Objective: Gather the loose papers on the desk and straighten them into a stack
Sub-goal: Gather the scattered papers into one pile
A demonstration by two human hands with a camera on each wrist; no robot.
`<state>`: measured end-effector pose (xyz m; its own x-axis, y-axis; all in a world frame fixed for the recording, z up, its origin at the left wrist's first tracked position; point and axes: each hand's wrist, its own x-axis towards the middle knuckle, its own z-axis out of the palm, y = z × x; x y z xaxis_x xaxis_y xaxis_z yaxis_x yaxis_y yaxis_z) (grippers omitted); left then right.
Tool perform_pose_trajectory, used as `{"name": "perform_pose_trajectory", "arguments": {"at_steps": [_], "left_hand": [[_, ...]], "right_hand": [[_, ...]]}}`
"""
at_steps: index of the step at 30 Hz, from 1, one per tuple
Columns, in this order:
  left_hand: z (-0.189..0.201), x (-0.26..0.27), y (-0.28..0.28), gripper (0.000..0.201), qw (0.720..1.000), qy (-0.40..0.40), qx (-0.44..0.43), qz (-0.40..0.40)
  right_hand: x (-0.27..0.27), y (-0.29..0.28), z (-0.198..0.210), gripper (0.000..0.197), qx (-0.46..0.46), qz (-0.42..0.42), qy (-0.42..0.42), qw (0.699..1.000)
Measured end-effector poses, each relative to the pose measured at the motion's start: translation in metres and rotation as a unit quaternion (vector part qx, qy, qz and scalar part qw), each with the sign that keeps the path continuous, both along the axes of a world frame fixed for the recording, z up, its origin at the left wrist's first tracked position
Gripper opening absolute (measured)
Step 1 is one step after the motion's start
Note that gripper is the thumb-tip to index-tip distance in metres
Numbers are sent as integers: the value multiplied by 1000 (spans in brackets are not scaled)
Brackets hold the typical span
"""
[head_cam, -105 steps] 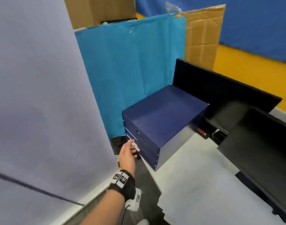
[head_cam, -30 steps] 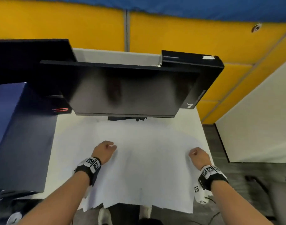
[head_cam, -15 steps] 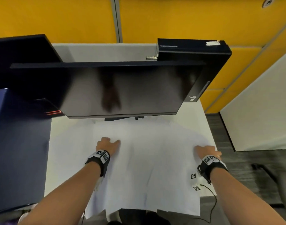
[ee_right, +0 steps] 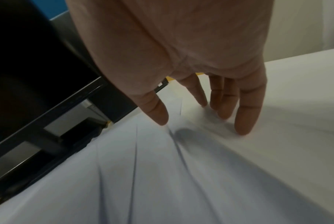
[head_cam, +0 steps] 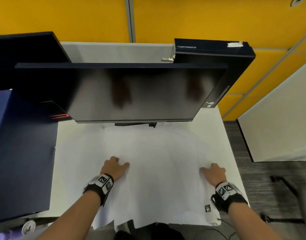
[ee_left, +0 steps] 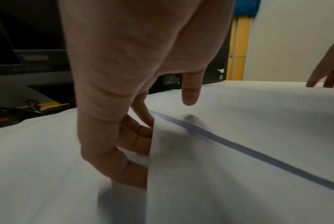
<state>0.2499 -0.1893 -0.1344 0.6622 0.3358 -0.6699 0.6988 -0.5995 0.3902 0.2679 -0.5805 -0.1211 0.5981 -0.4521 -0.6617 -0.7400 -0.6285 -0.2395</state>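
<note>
Several loose white papers (head_cam: 157, 170) lie spread and overlapping on the white desk (head_cam: 214, 122), some hanging over its front edge. My left hand (head_cam: 114, 168) is at their left side. In the left wrist view its bent fingers (ee_left: 135, 139) hook under the raised edge of a sheet (ee_left: 239, 121), with the thumb straight above the paper and the fingertips hidden by the sheet. My right hand (head_cam: 212, 171) is at the right side of the spread. Its straight fingertips (ee_right: 242, 128) press down on the papers (ee_right: 181, 174).
A black monitor (head_cam: 128, 90) overhangs the far side of the papers. A second dark screen (head_cam: 27, 58) stands back left and a black computer case (head_cam: 218, 54) back right. A dark blue drawer box (head_cam: 22, 153) borders the desk's left; a white partition (head_cam: 278, 118) stands at the right.
My view turned from the blue drawer box, where my left hand was, to the desk. Both hands now rest on the papers, and the right hand has slid inward.
</note>
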Motion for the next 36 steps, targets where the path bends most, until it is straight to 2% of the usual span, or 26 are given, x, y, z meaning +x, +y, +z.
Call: {"name": "perform_pose_trajectory", "arguments": {"at_steps": [5, 7, 10, 13, 16, 18, 20, 22, 26, 28, 30, 33, 36], "left_hand": [[-6, -18, -23, 63, 1000, -9, -18, -1], [-5, -21, -34, 59, 999, -17, -29, -3], [-2, -24, -38, 64, 999, -20, -36, -8], [0, -28, -27, 63, 999, -25, -16, -13], [-2, -30, -26, 61, 999, -16, 1, -36], [-3, -28, -34, 62, 999, -6, 3, -53], [-5, -24, -43, 62, 998, -3, -3, -67], [-6, -18, -44, 63, 997, -3, -3, -74], [-6, 10, -33, 62, 997, -35, 20, -67], [-6, 27, -32, 60, 996, -53, 35, -70], [-6, 44, -38, 55, 994, -58, 50, -84], [-6, 62, -51, 46, 987, -55, 77, -129], [-6, 75, -62, 43, 980, -69, 87, -165]], "right_hand": [[-33, 38, -6, 69, 38, 28, 1, 999], [-36, 48, -7, 61, 59, 50, 0, 997], [-38, 47, -5, 41, 77, 88, 5, 993], [-41, 31, -2, 26, 48, 58, -10, 997], [-40, 31, -7, 34, 16, 45, -45, 998], [-37, 44, -11, 32, 37, 67, -54, 996], [-33, 55, -13, 39, 61, 94, -49, 993], [-23, 55, -11, 46, 77, 77, -43, 993], [24, 27, -10, 66, 60, -49, -82, 994], [55, 22, -12, 72, 64, -77, -102, 990], [81, 28, -14, 65, 77, -67, -120, 988], [107, 48, -13, 40, 110, -37, -160, 980], [114, 71, -13, 34, 141, 9, -179, 974]]}}
